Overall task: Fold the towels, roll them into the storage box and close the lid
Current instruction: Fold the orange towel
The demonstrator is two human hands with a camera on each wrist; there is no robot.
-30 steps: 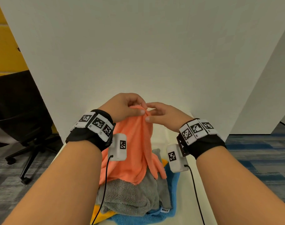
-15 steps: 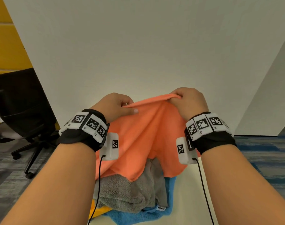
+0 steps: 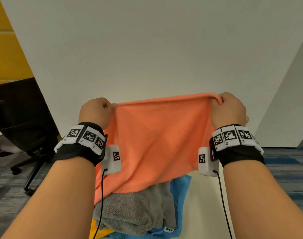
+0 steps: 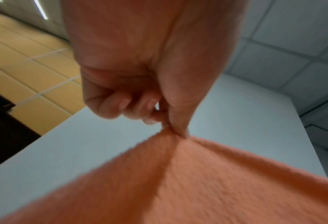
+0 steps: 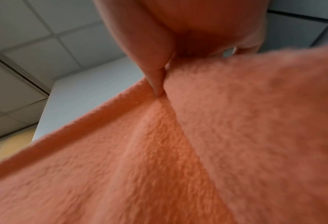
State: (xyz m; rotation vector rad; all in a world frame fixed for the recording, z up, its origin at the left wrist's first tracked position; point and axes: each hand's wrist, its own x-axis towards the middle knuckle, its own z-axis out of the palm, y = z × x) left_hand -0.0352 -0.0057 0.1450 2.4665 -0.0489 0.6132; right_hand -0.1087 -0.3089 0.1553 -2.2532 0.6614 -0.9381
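Orange towel (image 3: 157, 142): held up over the pile, top edge stretched taut between both hands.
Left hand (image 3: 95, 113): pinching the left corner.
Right hand (image 3: 229, 109): gripping the right corner.
Pile: grey towel (image 3: 130, 213), blue towel (image 3: 179, 188) beneath.
Tabletop (image 3: 204, 204): bare strip right of the pile.

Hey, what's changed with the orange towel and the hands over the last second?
The left hand and right hand, close together a second ago on the bunched orange towel, have drawn apart sideways, stretching its top edge out wide. Both still pinch that edge. The grey towel and blue towel underneath lie as before.
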